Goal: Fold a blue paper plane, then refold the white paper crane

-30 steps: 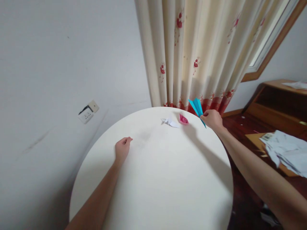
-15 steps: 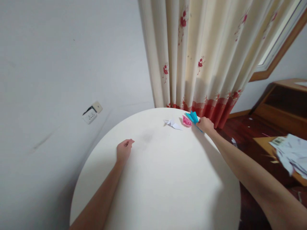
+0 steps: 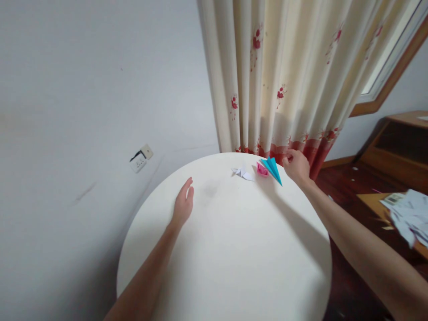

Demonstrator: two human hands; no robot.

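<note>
1. Blue paper plane (image 3: 272,168) — lying flat at the far edge of the round white bench (image 3: 234,249), nose toward the person, just beside a pink folded paper boat (image 3: 262,169).
2. Right hand (image 3: 297,166): loosely curled just beside the plane's tail; whether the fingertips touch the paper cannot be told.
3. Left hand (image 3: 183,206): fingers straight and together, resting on the bench well apart from the models, holding nothing.
4. White paper crane (image 3: 243,172) — left of the boat; the three models sit in a row below the floral curtain (image 3: 284,76).
</note>
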